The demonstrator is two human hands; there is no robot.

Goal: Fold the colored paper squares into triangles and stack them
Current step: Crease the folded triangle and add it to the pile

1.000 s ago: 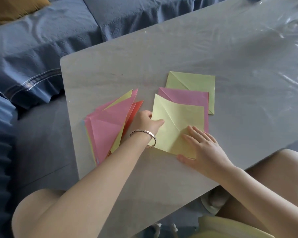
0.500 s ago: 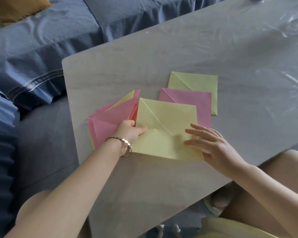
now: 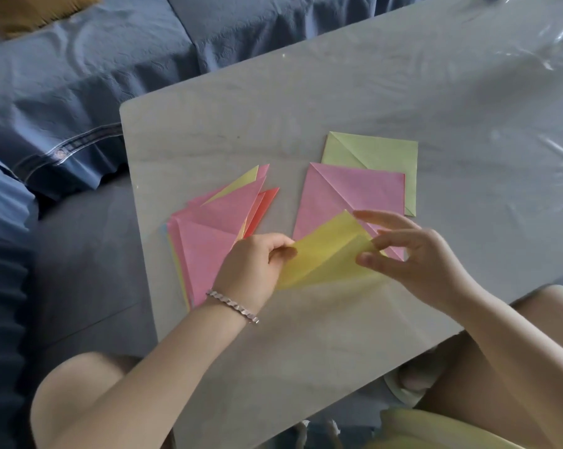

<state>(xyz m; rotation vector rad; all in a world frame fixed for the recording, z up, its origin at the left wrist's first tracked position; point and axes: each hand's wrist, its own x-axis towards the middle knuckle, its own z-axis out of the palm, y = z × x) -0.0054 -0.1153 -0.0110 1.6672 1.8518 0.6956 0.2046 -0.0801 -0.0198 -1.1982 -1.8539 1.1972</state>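
Note:
A yellow paper square [image 3: 325, 257] is lifted off the table and bent, held between both hands. My left hand [image 3: 254, 267], with a bracelet on its wrist, pinches the sheet's left edge. My right hand [image 3: 413, 254] pinches its right corner with thumb and fingers, the other fingers spread. A fanned stack of folded triangles [image 3: 209, 234], mostly pink with yellow and orange edges showing, lies on the left, partly under my left hand. A creased pink square [image 3: 348, 196] lies flat behind the lifted sheet, overlapping a creased green-yellow square [image 3: 377, 150].
The papers lie on a grey table [image 3: 338, 92] with a rounded left corner and a crinkled plastic cover at the right. A blue sofa [image 3: 111, 59] stands behind and to the left. My bare knees flank the table's near edge.
The yellow square lay flat under both hands; it slid left and is now lifted off the table and bent between pinching fingers. The pink square beneath it is uncovered.

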